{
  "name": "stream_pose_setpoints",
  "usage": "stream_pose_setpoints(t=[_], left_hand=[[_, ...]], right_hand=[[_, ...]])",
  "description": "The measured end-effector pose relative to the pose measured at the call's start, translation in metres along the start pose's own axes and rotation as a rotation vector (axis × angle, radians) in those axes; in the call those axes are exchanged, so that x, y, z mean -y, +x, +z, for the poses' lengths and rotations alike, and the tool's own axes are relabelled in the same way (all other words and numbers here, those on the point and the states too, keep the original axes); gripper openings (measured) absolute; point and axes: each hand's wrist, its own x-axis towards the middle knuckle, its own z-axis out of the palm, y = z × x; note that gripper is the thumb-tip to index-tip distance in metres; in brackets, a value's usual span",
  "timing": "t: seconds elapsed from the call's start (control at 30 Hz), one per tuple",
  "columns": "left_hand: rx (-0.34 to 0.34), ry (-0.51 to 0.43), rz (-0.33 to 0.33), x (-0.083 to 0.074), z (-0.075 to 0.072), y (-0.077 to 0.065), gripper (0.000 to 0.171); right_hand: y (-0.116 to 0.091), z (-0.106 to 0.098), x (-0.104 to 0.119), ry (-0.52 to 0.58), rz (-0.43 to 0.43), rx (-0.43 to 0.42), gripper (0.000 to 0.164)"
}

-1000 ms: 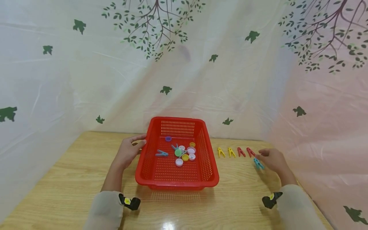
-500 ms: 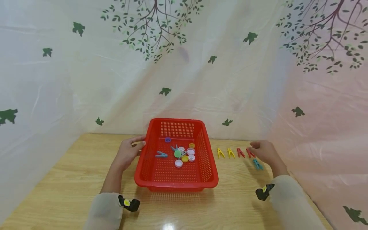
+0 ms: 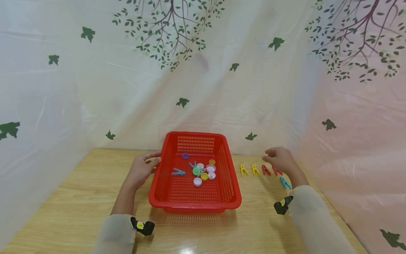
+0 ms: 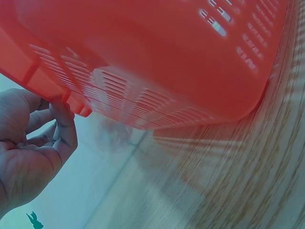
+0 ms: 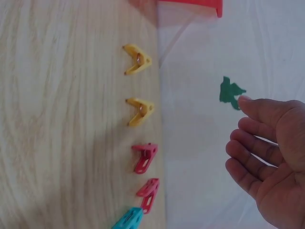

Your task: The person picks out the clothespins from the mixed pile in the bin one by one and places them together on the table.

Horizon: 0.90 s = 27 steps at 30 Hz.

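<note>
A red plastic basket (image 3: 195,204) stands on the table. At its left rim my left hand (image 3: 141,170) grips the edge; in the left wrist view curled fingers (image 4: 64,126) lie against the rim from below. Inside are blue clothespins (image 3: 178,171) and several bottle caps, among them a green cap (image 3: 196,171) and a purple cap (image 3: 185,155). Right of the basket runs a row of two yellow clothespins (image 3: 243,170) and two red clothespins (image 3: 265,169), with a blue clothespin (image 3: 285,183) nearer me. My right hand (image 3: 280,161), loosely bent and holding nothing, hovers above the red ones.
The wooden table (image 3: 79,197) meets a pale curtain (image 3: 136,106) printed with leaves and branches at the back and sides. Black wrist cameras (image 3: 142,225) sit on both sleeves.
My right hand has moved left and up from beside the blue clothespin to above the red ones. The blue clothespin stays on the table. My left hand has stayed at the basket rim.
</note>
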Motion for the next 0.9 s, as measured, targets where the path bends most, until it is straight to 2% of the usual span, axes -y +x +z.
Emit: stream_pose_setpoints(t=[0.23,0.67,0.9], left_hand=[[0.003,0.002,0.01,0.0,0.0,0.001,0.04],[-0.003,-0.007,0.016,-0.002,0.002,-0.002,0.04],[-0.008,-0.001,0.016,0.0,0.002,-0.001,0.04]], right_hand=[[0.01,-0.002,0.022,0.003,0.001,0.008,0.045],[0.038,-0.009,0.068,-0.052,-0.116,-0.007,0.036],[0.05,-0.015,0.1,-0.085,-0.182,-0.011,0.038]])
